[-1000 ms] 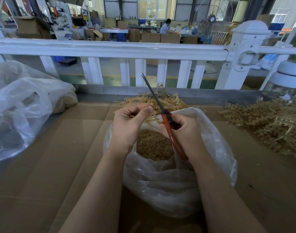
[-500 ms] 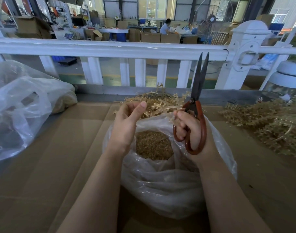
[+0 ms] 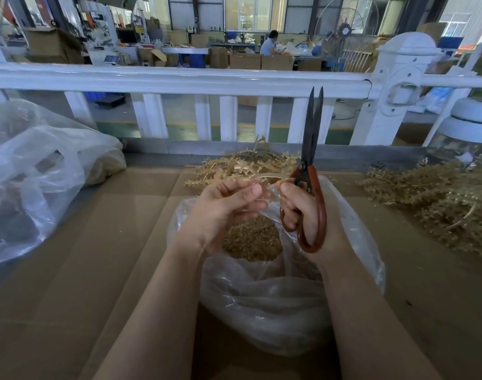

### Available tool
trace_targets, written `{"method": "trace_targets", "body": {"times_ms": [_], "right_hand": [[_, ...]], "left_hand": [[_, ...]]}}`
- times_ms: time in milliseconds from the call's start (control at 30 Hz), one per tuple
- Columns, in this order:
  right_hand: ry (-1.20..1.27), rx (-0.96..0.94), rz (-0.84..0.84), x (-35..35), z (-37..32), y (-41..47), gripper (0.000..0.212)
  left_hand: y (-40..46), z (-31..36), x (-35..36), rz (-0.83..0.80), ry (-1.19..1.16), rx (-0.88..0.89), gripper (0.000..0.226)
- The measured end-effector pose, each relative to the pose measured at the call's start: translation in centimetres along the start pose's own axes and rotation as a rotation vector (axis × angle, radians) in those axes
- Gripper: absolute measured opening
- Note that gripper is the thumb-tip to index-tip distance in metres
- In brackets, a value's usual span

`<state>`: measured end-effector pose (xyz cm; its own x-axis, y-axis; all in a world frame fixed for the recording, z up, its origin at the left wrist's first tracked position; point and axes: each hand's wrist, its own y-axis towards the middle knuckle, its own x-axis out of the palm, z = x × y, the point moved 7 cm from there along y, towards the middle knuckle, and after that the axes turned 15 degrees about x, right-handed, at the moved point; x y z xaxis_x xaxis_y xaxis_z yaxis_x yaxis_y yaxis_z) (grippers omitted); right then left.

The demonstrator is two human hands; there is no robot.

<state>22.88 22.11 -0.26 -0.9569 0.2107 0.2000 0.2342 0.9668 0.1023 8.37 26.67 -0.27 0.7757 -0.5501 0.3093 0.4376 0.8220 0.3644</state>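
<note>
**Scissors held upright over an open bag**

Closest in, right beneath both sets of fingers, a clear plastic bag (image 3: 275,305) sits on the cardboard-covered counter (image 3: 83,270). Its mouth is open and golden-brown cut bits (image 3: 252,239) lie inside.

The left hand (image 3: 226,204) has its fingers curled in and the thumb closed against them. As far as I can see, it pinches a thin pale stem (image 3: 270,176) that runs across to the right thumb. The right hand (image 3: 303,212) has its fingers hooked through the red-brown loops of the scissors (image 3: 311,165) and clamped on them. The dark blades stand upright, almost together, with their tips well above the fingers.

Just beyond the fingers lies a heap of dried sprigs (image 3: 234,164), partly hidden by the hands and the scissor handles. Well off to the right of the fingers is a larger heap (image 3: 440,204), and well off to the left a crumpled clear bag (image 3: 34,182).

Farther back, a white railing (image 3: 179,80) crosses behind the blades. A white-lidded jar (image 3: 470,127) stands far to the right.
</note>
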Motion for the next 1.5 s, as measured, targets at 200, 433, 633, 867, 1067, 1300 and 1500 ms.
{"method": "trace_targets", "body": {"times_ms": [200, 433, 633, 867, 1067, 1300, 1500], "right_hand": [[-0.058, 0.094, 0.064, -0.5, 1.1, 0.3, 0.023], [-0.129, 0.034, 0.13, -0.3, 0.4, -0.1, 0.014], [-0.396, -0.033, 0.27, -0.4, 0.2, -0.2, 0.043], [-0.718, -0.046, 0.185, 0.6, 1.3, 0.0, 0.046], [-0.948, -0.105, 0.208, 1.2, 1.2, -0.5, 0.058], [-1.041, -0.172, 0.281, 1.2, 0.7, -0.7, 0.044], [-1.104, -0.204, 0.323, 1.3, 0.4, -0.8, 0.05]], "left_hand": [[-0.2, -0.4, 0.4, -0.048, 0.13, -0.012, 0.01], [0.2, 0.1, -0.4, 0.109, 0.008, 0.057, 0.007], [0.4, 0.6, -2.6, 0.317, -0.002, 0.14, 0.019], [0.5, 0.9, -3.2, 0.336, 0.019, 0.184, 0.008], [0.4, 1.3, -3.2, 0.344, 0.004, 0.214, 0.012], [0.5, 1.5, -3.1, 0.327, -0.032, 0.252, 0.018], [0.5, 1.4, -3.3, 0.314, 0.051, 0.277, 0.022]]}}
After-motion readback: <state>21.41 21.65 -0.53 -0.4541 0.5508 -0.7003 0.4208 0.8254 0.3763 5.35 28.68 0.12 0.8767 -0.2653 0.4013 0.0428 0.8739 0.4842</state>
